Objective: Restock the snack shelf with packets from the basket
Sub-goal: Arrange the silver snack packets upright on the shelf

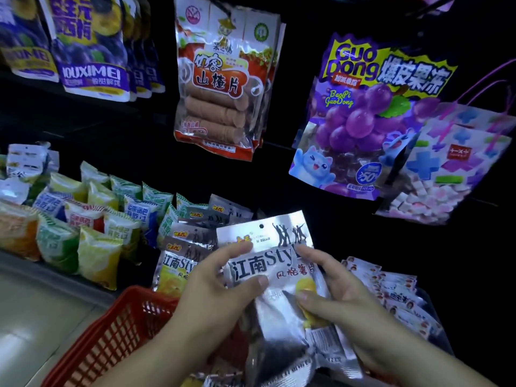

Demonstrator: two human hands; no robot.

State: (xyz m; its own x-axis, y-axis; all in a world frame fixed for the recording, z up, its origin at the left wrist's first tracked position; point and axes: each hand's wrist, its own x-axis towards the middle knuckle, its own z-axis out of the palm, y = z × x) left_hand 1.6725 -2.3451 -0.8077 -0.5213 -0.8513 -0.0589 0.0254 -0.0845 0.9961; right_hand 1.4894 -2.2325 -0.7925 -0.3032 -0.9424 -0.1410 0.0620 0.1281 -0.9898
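A silver chip packet with black lettering and a round hang hole is held upright between both hands, over the red mesh basket. My left hand grips its left edge, thumb across the front. My right hand pinches its right side, and more silver packets hang bunched under it. A row of the same silver packets stands on the shelf just behind and to the left of the held one.
Green, yellow and blue snack bags fill the shelf at left. Hawthorn slice packs, a purple grape jelly bag and a marshmallow bag hang on pegs above. White sachets lie at right. Purple plum bags hang top left.
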